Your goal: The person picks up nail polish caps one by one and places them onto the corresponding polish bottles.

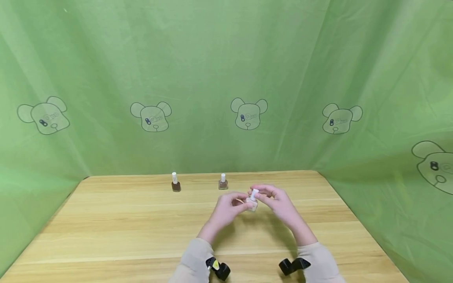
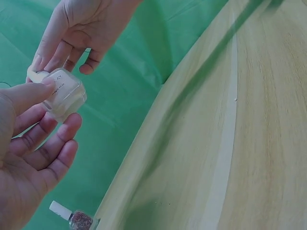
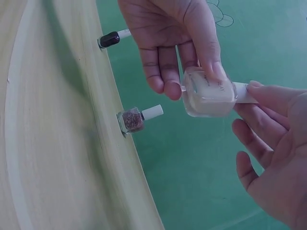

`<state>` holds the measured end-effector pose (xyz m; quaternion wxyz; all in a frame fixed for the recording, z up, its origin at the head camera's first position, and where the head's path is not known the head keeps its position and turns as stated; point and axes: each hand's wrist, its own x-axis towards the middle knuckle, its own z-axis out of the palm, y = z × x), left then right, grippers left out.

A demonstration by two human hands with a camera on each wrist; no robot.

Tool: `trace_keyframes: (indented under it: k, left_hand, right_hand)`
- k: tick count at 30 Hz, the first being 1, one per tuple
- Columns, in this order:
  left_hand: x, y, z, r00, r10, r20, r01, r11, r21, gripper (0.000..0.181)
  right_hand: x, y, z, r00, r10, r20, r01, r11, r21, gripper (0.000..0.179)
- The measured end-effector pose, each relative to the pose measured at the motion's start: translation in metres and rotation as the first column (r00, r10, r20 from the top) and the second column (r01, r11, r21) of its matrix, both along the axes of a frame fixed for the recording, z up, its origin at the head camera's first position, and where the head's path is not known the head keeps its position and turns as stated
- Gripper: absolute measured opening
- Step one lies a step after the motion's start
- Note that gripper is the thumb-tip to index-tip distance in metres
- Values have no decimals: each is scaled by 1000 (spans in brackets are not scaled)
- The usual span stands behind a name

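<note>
A clear bottle of pale nail polish [image 1: 251,205] is held between both hands above the table, tilted in the head view. My left hand [image 1: 227,205] pinches its glass body, thumb on the printed side, as the right wrist view shows with the bottle body [image 3: 207,101] up close. The fingertips of my right hand [image 1: 279,203] pinch the white cap [image 3: 245,93]. The cap meets the bottle's neck; whether it is screwed tight I cannot tell. In the left wrist view, the left thumb partly covers the bottle [image 2: 66,92].
Near the back edge of the wooden table [image 1: 116,228] stand a dark brown nail polish [image 1: 175,186] and a glittery brownish one [image 1: 223,184], both upright with white caps. A green curtain [image 1: 198,59] with bear-head drawings hangs behind and at the sides.
</note>
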<state>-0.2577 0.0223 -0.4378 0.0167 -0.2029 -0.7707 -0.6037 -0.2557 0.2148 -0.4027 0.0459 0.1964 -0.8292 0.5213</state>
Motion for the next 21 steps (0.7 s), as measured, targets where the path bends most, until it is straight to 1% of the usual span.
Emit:
trace_keyframes:
  k: [5,9,12,16,19,21]
  left_hand:
    - [3,2,1,1000,6,-4,-6,1000,-19,32]
    - [6,4,3,999,24,-35,-25,999,-28,32]
    - [8,7,4,997,42,-68,-44,998,-33,31]
    - [9,10,3,992,72,-108,-77,996,-45,30]
    - [10,12,2,986,95,-139,-103,993,-53,30]
    - [10,13,2,983,105,-147,-114,992,-51,29]
  right_hand:
    - [0,-2,0,998,-67,-5,67,998,10,29]
    - [2,-4,0,991,-132,1,132,991,-12,26]
    - [2,-6,0,981,-193,12,194,980,-37,25]
    - [3,-10,-1,961,-276,27,277,960,-45,26]
    - [3,-12,-2,948,-316,35,317,947,-54,27]
    - [3,-13,-2,943,-331,39,333,941,-66,28]
